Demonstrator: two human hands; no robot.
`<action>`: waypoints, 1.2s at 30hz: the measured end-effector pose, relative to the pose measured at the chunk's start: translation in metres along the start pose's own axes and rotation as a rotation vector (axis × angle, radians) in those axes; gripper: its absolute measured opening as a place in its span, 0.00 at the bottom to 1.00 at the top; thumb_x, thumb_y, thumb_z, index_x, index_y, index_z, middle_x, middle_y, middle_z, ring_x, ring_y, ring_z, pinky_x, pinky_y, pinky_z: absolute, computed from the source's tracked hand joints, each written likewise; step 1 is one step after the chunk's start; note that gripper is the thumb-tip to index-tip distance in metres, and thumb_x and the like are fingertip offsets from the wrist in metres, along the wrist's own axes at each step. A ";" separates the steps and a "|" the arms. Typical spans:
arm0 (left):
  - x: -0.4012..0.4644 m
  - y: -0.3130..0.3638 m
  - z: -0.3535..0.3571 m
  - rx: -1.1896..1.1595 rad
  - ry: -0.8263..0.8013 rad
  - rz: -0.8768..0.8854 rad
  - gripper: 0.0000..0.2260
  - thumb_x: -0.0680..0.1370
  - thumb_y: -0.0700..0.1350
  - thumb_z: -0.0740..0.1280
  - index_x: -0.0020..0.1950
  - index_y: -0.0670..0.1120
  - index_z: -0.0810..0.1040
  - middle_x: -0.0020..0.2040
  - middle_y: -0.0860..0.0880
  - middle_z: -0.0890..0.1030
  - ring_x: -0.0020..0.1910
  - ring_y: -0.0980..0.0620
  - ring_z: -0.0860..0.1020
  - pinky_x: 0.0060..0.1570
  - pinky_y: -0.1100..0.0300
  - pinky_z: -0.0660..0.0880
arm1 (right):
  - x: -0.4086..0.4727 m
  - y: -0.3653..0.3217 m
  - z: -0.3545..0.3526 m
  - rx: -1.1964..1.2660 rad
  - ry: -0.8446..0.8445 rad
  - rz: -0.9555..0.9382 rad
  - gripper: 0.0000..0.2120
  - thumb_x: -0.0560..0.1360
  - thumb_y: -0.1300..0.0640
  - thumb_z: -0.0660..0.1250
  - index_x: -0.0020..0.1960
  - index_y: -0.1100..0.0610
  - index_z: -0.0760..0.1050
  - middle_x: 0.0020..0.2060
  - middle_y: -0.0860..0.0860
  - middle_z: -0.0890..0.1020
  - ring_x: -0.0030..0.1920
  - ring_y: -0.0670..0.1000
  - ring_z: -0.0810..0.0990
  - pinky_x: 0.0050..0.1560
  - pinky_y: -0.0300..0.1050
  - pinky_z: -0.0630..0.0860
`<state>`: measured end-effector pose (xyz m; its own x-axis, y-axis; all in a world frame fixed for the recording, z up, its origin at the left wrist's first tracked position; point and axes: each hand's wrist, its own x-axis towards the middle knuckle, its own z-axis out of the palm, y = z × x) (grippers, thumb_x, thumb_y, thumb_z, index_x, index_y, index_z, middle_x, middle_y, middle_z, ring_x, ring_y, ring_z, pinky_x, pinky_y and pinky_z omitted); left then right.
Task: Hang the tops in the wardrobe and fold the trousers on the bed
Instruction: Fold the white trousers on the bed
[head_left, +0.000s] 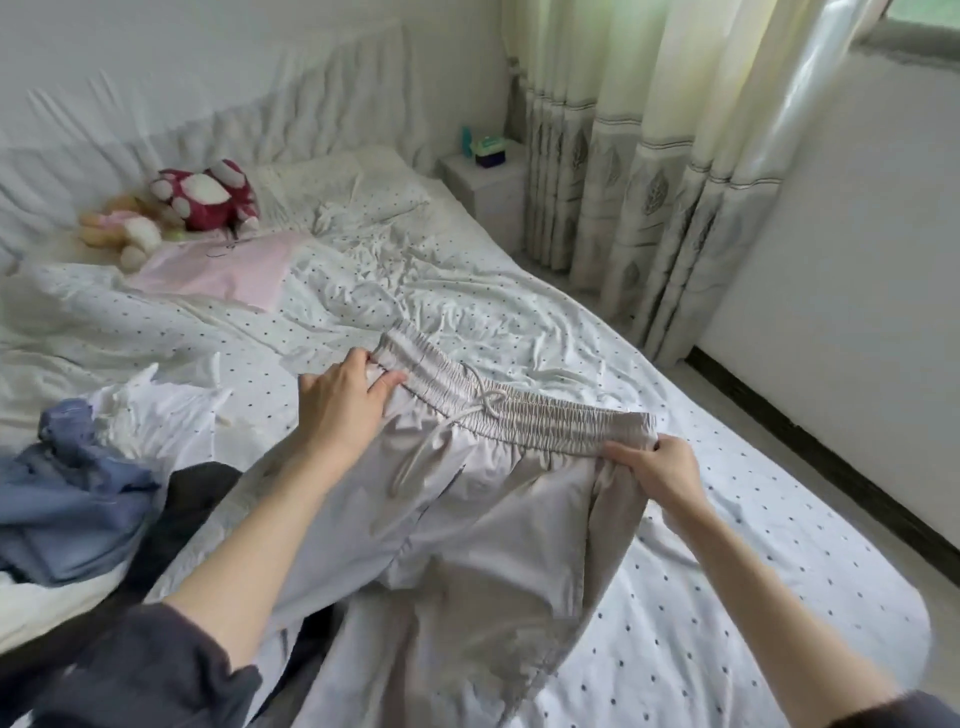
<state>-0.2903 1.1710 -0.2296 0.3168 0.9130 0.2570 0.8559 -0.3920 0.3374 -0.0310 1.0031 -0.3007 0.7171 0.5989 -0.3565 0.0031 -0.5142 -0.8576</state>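
Light grey trousers (467, 519) with an elastic drawstring waistband lie spread over the dotted bed sheet (701, 597), legs running toward me. My left hand (345, 402) pinches the left end of the waistband. My right hand (657, 467) grips the right end of the waistband. A pile of clothes sits at the left: a blue garment (67, 514), a white one (156, 415) and a dark one (202, 499). A pink top (223, 270) lies flat further up the bed.
Plush toys (202, 195) rest near the pillows by the covered headboard. A white nightstand (488, 182) with a tissue box stands at the bed's far corner. Curtains (649, 171) hang along the right, with a strip of floor beside the bed.
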 end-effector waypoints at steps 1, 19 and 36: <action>0.007 0.027 0.015 -0.020 -0.009 0.002 0.16 0.79 0.54 0.62 0.52 0.41 0.72 0.44 0.41 0.81 0.41 0.44 0.75 0.48 0.54 0.61 | 0.015 0.007 -0.022 0.022 0.022 0.034 0.12 0.62 0.53 0.79 0.34 0.59 0.79 0.34 0.57 0.83 0.38 0.56 0.81 0.39 0.50 0.76; 0.068 0.197 0.272 0.080 -0.439 0.049 0.22 0.76 0.51 0.68 0.66 0.46 0.68 0.66 0.45 0.71 0.65 0.43 0.69 0.61 0.47 0.64 | 0.191 0.150 -0.138 -0.239 0.197 0.340 0.25 0.75 0.56 0.64 0.70 0.60 0.65 0.62 0.62 0.74 0.62 0.61 0.73 0.62 0.52 0.70; -0.039 -0.023 0.224 -0.036 -0.762 -0.263 0.13 0.72 0.54 0.71 0.49 0.49 0.74 0.42 0.53 0.72 0.45 0.51 0.72 0.40 0.65 0.64 | 0.187 0.057 0.132 -0.907 -0.564 -0.911 0.22 0.79 0.49 0.58 0.72 0.50 0.64 0.70 0.49 0.68 0.73 0.51 0.59 0.73 0.59 0.46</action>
<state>-0.2303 1.1699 -0.4503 0.3098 0.7967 -0.5189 0.9315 -0.1451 0.3334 0.0110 1.1668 -0.4651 -0.1527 0.9835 -0.0966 0.9077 0.1010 -0.4074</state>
